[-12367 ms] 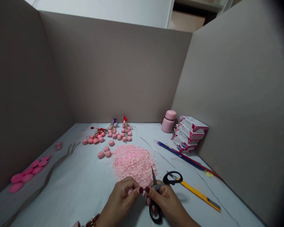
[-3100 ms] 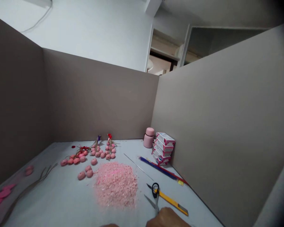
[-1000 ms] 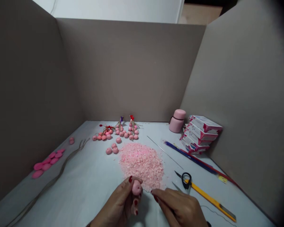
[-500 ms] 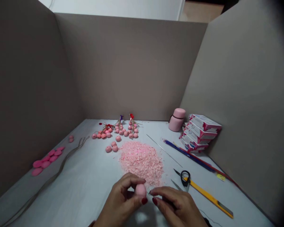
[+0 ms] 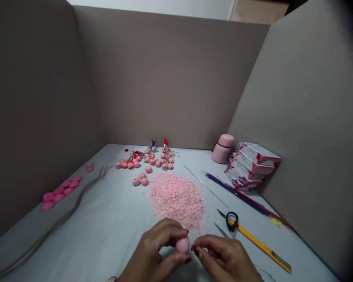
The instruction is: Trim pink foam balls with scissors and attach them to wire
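Observation:
My left hand [image 5: 157, 250] is closed round a small pink ball [image 5: 182, 244], held between thumb and fingertips just above the table's near edge. My right hand [image 5: 228, 258] is pinched right beside the ball, its fingertips touching it; something thin seems held in the pinch, too small to name. A heap of pink shavings [image 5: 177, 199] lies just beyond both hands. Black-handled scissors [image 5: 229, 221] lie open on the table to the right of the hands.
A yellow utility knife [image 5: 260, 246] lies beside the scissors. Pink beads and tied bunches [image 5: 148, 160] sit at the back, flat pink discs [image 5: 59, 194] and long stems [image 5: 61, 219] on the left. A pink flask [image 5: 222, 149], stacked boxes [image 5: 253, 166], rods [image 5: 238, 194]; grey partitions on three sides.
Scissors were put down to the right some seconds ago. Over the last second the left hand turned the pink ball and closed round it; the right hand's pinch stays at it.

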{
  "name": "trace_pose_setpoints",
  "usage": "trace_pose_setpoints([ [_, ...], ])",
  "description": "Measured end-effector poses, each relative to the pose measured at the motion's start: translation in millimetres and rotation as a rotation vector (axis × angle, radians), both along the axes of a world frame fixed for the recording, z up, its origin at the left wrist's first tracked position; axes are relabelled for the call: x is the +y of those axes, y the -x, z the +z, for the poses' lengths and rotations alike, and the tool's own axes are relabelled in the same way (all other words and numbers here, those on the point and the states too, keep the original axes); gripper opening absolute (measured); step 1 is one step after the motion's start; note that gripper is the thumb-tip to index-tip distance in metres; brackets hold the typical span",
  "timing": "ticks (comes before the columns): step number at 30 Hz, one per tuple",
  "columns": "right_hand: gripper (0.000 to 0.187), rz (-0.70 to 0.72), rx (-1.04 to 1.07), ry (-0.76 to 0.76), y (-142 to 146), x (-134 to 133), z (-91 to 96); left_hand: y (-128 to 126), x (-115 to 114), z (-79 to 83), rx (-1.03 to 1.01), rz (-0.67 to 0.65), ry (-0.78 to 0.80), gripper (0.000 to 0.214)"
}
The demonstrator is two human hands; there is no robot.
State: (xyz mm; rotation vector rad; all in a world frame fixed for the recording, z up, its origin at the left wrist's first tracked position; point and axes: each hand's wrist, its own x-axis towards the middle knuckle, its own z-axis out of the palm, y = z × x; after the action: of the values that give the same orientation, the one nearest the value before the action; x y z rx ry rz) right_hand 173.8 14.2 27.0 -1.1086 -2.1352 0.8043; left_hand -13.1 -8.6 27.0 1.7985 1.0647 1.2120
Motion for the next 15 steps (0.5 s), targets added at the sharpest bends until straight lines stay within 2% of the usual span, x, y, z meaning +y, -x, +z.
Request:
trace_pose_setpoints([
  [6,0.027,0.002,-0.118,-0.078,-3,-1,0.6,-1,2,-0.4,0.067,-0.054,-0.024,0.008],
  [10,0.027,0.031,-0.127,-0.060,-2,-1,2.6,-1,3,-2.6,0.059,-0.067,0.001,0.007],
  [15,0.026,0.043,-0.077,-0.072,-1,-1,-0.1,-4,0,-9.9,-0.078,-0.028,0.201,0.015],
])
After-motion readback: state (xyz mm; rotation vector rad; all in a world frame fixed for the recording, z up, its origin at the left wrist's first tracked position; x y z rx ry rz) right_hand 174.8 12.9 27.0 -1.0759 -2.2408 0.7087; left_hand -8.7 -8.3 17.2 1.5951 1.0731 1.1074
